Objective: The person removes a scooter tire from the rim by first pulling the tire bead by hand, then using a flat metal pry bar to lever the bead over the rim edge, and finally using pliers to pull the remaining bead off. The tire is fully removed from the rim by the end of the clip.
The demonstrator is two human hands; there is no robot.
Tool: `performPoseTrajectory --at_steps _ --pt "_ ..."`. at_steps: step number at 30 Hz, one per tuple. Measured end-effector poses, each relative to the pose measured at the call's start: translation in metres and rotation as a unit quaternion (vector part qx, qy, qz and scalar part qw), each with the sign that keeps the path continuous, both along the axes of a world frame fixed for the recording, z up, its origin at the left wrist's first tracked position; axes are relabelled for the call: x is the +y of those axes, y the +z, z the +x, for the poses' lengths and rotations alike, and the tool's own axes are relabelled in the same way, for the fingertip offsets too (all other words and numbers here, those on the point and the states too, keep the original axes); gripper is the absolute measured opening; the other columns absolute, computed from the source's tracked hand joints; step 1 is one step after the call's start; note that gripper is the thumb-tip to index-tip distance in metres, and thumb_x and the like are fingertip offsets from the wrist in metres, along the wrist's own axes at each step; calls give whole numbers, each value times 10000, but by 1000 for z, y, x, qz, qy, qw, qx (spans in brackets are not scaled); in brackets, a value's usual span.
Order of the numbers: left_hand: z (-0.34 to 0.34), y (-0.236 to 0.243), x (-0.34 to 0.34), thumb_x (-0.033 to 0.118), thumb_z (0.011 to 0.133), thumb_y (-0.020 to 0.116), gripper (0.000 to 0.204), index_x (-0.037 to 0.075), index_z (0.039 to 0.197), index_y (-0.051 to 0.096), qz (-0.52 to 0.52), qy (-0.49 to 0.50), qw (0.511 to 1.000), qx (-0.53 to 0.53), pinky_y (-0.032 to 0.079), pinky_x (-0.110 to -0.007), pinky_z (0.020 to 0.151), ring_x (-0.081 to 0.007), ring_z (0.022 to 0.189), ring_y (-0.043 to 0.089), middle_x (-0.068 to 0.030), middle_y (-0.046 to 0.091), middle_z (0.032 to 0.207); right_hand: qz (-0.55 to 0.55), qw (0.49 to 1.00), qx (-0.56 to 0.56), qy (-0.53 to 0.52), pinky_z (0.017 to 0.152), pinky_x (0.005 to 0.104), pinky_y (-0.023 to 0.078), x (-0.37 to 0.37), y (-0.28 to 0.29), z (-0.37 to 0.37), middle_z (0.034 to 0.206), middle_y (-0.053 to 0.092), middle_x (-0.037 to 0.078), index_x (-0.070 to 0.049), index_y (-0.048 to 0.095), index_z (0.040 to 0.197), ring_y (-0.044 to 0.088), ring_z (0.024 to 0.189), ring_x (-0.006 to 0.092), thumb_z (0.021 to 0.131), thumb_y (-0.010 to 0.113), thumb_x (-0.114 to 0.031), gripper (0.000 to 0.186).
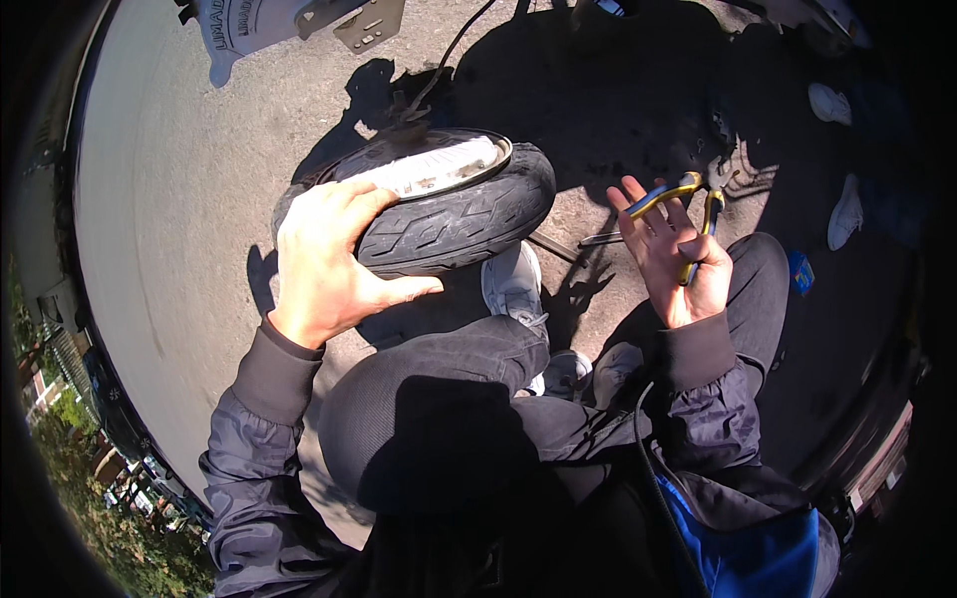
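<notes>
My left hand (324, 254) is closed around the near left side of a black scooter tyre (464, 219), thumb along the lower sidewall and fingers over the tread. The wheel leans with its upper side turned up, and a bright white surface (439, 169) shows inside the tyre. A pair of pliers (658, 199) with yellow and dark blue handles is in my right hand (678, 264), to the right of the wheel and apart from it. Its handles are spread; one lies by the outstretched fingers, the other under the thumb. The jaws point away from me.
A thin metal bar (556, 248) lies on the ground between wheel and right hand. My grey shoe (513, 284) stands just below the tyre. A grey-blue scooter panel (249, 30) is at the upper left. Other people's white shoes (845, 212) and a small blue packet (800, 271) are at right.
</notes>
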State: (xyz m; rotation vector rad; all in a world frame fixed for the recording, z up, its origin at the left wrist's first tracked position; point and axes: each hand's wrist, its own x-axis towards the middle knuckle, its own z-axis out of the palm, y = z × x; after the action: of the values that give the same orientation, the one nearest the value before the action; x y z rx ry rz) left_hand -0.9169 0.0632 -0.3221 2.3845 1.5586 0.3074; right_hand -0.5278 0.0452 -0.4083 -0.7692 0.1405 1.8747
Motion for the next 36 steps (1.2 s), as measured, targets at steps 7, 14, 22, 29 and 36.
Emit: performPoseTrajectory --at_steps 7,14,22,29,36 --pt "1 -3 -15 648 588 996 870 23 1156 788 1 -9 1000 12 575 -499 1010 -388 1099 748 -164 767 1176 -80 949 -209 224 1117 533 571 0 -1 8 1498 634 278 34 448 1600 667 1345 453 767 565 -35 844" --pt "2 -4 -18 560 586 1001 785 42 1139 796 -3 -1 999 -32 582 -472 963 -339 1097 733 -124 735 1208 71 846 -402 342 864 330 567 14 9 -23 1229 727 135 -5 554 1441 732 1118 225 990 702 -129 490" --pt "-18 4 1 579 574 1013 797 56 1137 804 -36 -24 999 -13 598 -445 931 -340 1037 741 -123 747 1192 221 812 -438 315 823 277 483 30 -3 -84 1054 601 -2 -36 602 1260 571 916 103 1047 783 -186 317" --pt "-32 11 15 528 560 1036 835 28 1175 774 -86 -76 993 -20 525 -547 1116 -380 1168 738 -151 769 1247 147 680 -580 425 730 313 498 21 -75 -8 895 574 -1 -20 599 1190 572 835 94 1050 754 -129 235" --pt "-33 13 15 506 597 1025 808 38 1206 776 -89 -96 991 -8 426 -604 1255 -360 1322 698 -121 772 1362 67 414 -726 545 868 480 586 21 -132 45 1007 737 242 29 596 1436 754 994 385 953 744 -211 559"
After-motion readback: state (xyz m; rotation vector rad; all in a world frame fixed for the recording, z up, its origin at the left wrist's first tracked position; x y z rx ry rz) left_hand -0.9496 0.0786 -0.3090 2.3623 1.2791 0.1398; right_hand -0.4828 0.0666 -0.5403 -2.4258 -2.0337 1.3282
